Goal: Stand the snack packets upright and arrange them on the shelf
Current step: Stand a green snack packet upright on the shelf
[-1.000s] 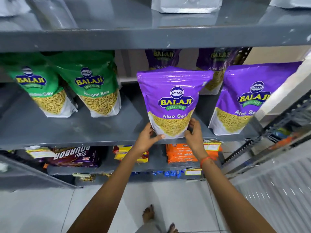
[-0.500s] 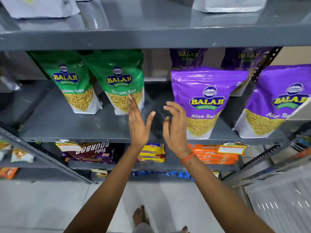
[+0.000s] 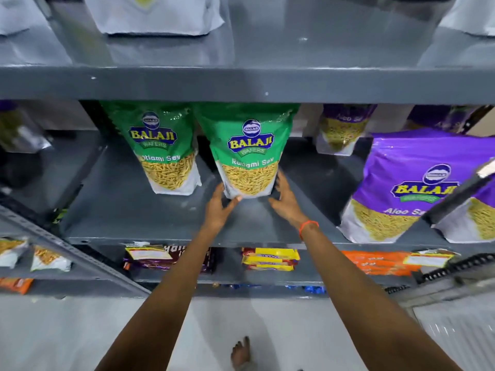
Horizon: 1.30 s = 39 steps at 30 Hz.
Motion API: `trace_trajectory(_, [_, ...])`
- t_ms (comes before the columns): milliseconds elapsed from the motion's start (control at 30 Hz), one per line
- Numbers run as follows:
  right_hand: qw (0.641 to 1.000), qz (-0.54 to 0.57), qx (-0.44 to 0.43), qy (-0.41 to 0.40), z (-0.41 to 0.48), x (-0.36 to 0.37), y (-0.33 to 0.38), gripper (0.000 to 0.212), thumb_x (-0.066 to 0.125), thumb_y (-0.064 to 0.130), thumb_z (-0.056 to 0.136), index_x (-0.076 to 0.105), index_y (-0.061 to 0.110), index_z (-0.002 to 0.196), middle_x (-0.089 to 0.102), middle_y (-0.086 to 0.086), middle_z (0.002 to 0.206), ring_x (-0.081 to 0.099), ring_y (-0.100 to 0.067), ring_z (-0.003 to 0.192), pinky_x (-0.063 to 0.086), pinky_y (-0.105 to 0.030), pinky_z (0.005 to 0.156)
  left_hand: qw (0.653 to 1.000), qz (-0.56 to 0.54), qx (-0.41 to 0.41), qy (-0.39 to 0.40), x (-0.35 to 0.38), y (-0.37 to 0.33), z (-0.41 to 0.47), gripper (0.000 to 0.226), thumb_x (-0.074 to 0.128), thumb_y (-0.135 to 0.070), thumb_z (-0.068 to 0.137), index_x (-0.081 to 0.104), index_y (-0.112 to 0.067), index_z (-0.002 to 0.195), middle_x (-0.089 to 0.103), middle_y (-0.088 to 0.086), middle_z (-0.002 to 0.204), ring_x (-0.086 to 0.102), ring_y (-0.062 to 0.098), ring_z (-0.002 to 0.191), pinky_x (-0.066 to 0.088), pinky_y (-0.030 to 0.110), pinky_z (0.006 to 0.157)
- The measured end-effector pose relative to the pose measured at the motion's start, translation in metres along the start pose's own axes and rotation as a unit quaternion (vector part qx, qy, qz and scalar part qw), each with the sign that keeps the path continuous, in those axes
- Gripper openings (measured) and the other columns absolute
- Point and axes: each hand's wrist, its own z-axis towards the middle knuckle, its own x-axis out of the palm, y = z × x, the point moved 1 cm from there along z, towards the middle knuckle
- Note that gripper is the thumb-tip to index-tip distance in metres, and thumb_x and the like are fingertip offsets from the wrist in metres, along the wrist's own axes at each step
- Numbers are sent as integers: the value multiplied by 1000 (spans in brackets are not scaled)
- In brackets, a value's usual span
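Observation:
Two green Ratlami Sev packets stand upright on the grey shelf (image 3: 128,210). My left hand (image 3: 218,207) and my right hand (image 3: 285,202) clasp the base of the nearer green packet (image 3: 249,156) from both sides. The other green packet (image 3: 163,151) stands just left of it, untouched. A purple Aloo Sev packet (image 3: 407,188) stands near the shelf's front edge at the right, and another purple packet (image 3: 342,129) stands further back.
White packets (image 3: 150,14) sit on the shelf above. Lower shelves hold a brown biscuit pack (image 3: 166,259), yellow packs (image 3: 270,259) and orange packs (image 3: 380,262). A slanted metal strut (image 3: 455,195) crosses at the right. My bare foot (image 3: 241,353) is on the floor below.
Both hands let go of the purple packet, moved left across the shelf, and now grip the base of the nearer green packet. The view shifted left.

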Motion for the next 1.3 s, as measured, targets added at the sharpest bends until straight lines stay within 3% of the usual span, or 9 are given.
trace_trajectory(133, [1000, -4, 9, -9, -18, -1, -13, 66, 48, -13, 81, 29, 9, 140, 44, -2, 132, 46, -22, 122, 44, -22, 88, 999, -33, 27, 9, -2, 9, -21, 52, 61, -24, 87, 41, -11, 133, 53, -1, 129, 46, 6, 115, 36, -3, 78])
trace_trajectory(233, [999, -33, 21, 7, -31, -5, -17, 62, 53, -4, 83, 31, 16, 137, 48, 0, 124, 52, -20, 109, 45, -14, 74, 999, -25, 22, 18, -7, 12, -35, 50, 62, -27, 86, 44, -14, 131, 55, -4, 128, 50, 9, 116, 41, 15, 91])
trace_trajectory(400, [994, -87, 53, 39, -33, -11, -6, 57, 57, 1, 83, 37, 14, 135, 46, -18, 133, 52, -24, 102, 47, -32, 85, 997, -21, -17, 68, -22, -1, -45, 51, 62, -22, 86, 43, -6, 131, 50, 12, 139, 45, 24, 129, 36, 42, 112])
trace_trajectory(700, [995, -95, 23, -2, -85, 2, -22, 48, 66, 5, 79, 44, 6, 121, 49, -16, 119, 52, -21, 97, 45, -26, 81, 994, 8, -12, 105, -31, 3, -90, 45, 56, -21, 89, 44, -7, 130, 52, 11, 137, 47, 22, 127, 37, 34, 107])
trace_trajectory(900, [987, -125, 9, -103, -104, 12, -13, 55, 61, 7, 80, 41, 6, 131, 43, -19, 128, 46, -31, 120, 40, -40, 105, 992, 13, -24, 125, -34, 2, -96, 54, 57, -28, 89, 35, -13, 135, 45, 7, 143, 41, 22, 132, 34, 32, 106])
trace_trajectory(1033, [940, -124, -170, -271, -137, 45, 11, 44, 49, 7, 79, 49, 10, 122, 47, -15, 117, 43, -21, 115, 36, -20, 97, 999, -4, 12, 32, -44, 0, -100, 71, 53, -39, 88, 16, -21, 146, 24, 0, 156, 23, 12, 141, 24, 36, 115])
trace_trajectory(1167, [921, -145, -297, -206, -133, 100, 46, 38, 43, 5, 79, 53, 10, 115, 44, -5, 112, 43, -16, 108, 31, -14, 102, 991, 18, 97, -87, -73, 1, -96, 66, 47, -44, 90, 14, -29, 145, 20, -9, 156, 18, 1, 140, 15, 21, 115])
trace_trajectory(1233, [922, -139, -325, -157, -118, 127, 62, 35, 41, 6, 83, 51, 7, 117, 41, -2, 114, 44, -18, 109, 33, -19, 103, 985, 10, 120, -124, -94, 5, -84, 69, 46, -43, 90, 10, -25, 146, 16, -14, 153, 13, -8, 136, 11, 2, 108])
trace_trajectory(1300, [935, -131, -310, -114, -96, 155, 72, 39, 39, 4, 83, 50, 4, 121, 42, -4, 120, 44, -20, 113, 37, -29, 103, 983, 6, 115, -147, -116, 15, -63, 74, 48, -39, 90, 5, -19, 147, 11, -9, 155, 10, -5, 136, 8, -3, 106])
